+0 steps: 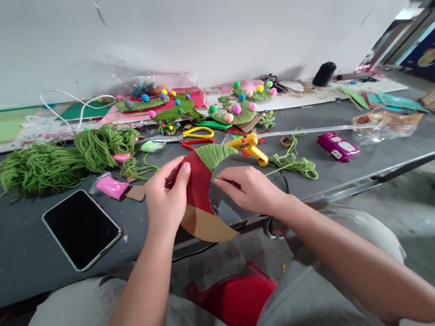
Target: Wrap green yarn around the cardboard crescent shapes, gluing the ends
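My left hand (168,193) gripped the crescent (198,185), thumb on its red face and fingers behind; the crescent was held up at the table's (16,244) near edge, its upper end wrapped in green yarn, its lower end bare brown card; my right hand (248,188) was inside the curve, thumb and forefinger pressed together, what they pinched unclear; the yellow glue gun (251,147) lay just beyond; the tablet (82,228) lay to the left.

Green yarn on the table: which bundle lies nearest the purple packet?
The small, loose tangle between the yellow glue gun and the purple packet; the thick heaps lie far left.
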Tool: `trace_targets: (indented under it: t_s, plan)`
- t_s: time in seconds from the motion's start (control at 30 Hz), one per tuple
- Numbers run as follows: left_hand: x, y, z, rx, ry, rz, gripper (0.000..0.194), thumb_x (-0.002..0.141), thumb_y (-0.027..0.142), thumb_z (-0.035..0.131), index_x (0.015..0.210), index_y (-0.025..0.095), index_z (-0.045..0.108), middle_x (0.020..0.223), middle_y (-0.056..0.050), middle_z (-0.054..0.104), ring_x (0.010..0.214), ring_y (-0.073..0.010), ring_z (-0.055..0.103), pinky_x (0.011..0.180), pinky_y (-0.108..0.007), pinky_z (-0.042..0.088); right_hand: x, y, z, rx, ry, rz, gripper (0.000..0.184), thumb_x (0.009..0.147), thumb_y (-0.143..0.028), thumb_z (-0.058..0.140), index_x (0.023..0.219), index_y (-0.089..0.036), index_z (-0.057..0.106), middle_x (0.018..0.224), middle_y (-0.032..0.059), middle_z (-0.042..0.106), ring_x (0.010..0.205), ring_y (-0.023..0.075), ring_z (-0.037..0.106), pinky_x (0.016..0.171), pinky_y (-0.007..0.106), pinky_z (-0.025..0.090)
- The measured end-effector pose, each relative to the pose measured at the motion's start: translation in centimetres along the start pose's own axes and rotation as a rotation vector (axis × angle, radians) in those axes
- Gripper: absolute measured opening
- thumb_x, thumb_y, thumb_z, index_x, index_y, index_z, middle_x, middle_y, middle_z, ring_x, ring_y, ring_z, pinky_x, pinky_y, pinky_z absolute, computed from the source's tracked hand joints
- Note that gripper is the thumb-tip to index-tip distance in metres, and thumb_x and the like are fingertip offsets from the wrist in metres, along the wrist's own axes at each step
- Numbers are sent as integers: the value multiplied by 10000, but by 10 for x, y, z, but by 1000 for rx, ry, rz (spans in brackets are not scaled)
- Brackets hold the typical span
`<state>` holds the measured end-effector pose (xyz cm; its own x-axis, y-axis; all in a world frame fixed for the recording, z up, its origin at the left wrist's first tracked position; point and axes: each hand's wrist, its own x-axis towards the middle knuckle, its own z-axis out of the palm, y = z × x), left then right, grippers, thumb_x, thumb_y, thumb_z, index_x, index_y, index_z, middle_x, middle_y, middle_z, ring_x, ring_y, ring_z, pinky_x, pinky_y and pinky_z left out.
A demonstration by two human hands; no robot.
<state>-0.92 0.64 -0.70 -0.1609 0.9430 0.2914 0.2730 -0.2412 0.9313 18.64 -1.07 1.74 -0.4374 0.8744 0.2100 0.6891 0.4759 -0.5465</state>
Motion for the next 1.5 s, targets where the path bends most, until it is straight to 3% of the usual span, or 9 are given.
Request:
trace_targets:
  t_s: [0.23, 0.43, 0.53, 0.63, 0.8, 0.93, 1.07, 1.2, 1.5]
  plan:
    - [0, -3, 4, -74, 52, 29, 340, 879, 432, 707, 1139, 221, 762, 1128, -56, 774, 1026, -239, 719, 911, -347, 574, -1, 1, 1, -2, 15, -20, 281, 1025, -268, 465, 791, -178, 592, 803, 24, 629, 749, 128, 540, 695, 249, 357]
    - [0, -2, 4, -236, 20, -78, 348, 839, 439, 749, 1117, 230, 771, 1094, -56, 778, 1022, -248, 721, 918, -361, 577, 3, 12, 2, 79, 28, 0, 273, 1007, -255, 482, 822, -165, 661, 810, 41, 668, 743, 138, 568, 682, 252, 389]
    - [1, 0, 0, -296, -92, -149, 375, 827, 447, 761, 1122, 215, 768, 1107, -73, 775, 1024, -255, 719, 910, -361, 577, 7, 24, 0, 215, -5, -15, 229, 965, -181, 505, 922, -151, 728, 908, 60, 733, 824, 153, 630, 749, 260, 449]
    - [1, 3, -4, -302, -201, -211, 394, 808, 455, 780, 1118, 211, 766, 1071, -77, 780, 982, -246, 723, 866, -339, 580, 9, 38, -7, 356, -168, -40, 235, 914, -134, 536, 972, -152, 763, 937, 51, 759, 789, 144, 661, 754, 265, 498]
    - [2, 6, -7, -265, -282, -228, 413, 805, 479, 778, 1122, 214, 763, 994, -70, 785, 920, -236, 723, 788, -314, 587, 13, 57, -17, 570, -288, 39, 162, 895, -262, 639, 942, -178, 769, 861, 41, 754, 737, 160, 675, 738, 299, 548]
    - [0, 11, -9, -271, -407, -223, 420, 826, 458, 767, 1177, 229, 750, 996, -63, 783, 893, -221, 722, 751, -282, 576, 17, 64, -25, 603, -373, -6, 164, 828, -306, 734, 767, -158, 767, 788, 52, 741, 771, 182, 658, 752, 306, 531]
    - [-1, 16, -12, -209, -679, -213, 398, 877, 443, 722, 1229, 260, 727, 1099, -52, 774, 955, -214, 716, 798, -278, 562, 18, 65, -35, 628, -474, 86, 245, 860, -361, 693, 892, -140, 792, 825, 50, 752, 768, 178, 657, 699, 289, 519]
    - [-1, 17, -11, -83, -846, -152, 331, 923, 476, 652, 1176, 282, 740, 1122, -19, 772, 986, -208, 707, 817, -277, 546, 20, 64, -41, 494, -557, 138, 276, 867, -383, 666, 958, -152, 788, 884, 41, 753, 791, 157, 639, 729, 271, 493]
    - [-4, 13, -4, 156, -840, -60, 310, 928, 453, 633, 1144, 266, 750, 1185, -16, 758, 1067, -230, 693, 913, -320, 524, 23, 57, -49, 444, -564, 238, 186, 810, -316, 664, 856, -170, 771, 743, -9, 675, 657, 109, 507, 609, 249, 371]
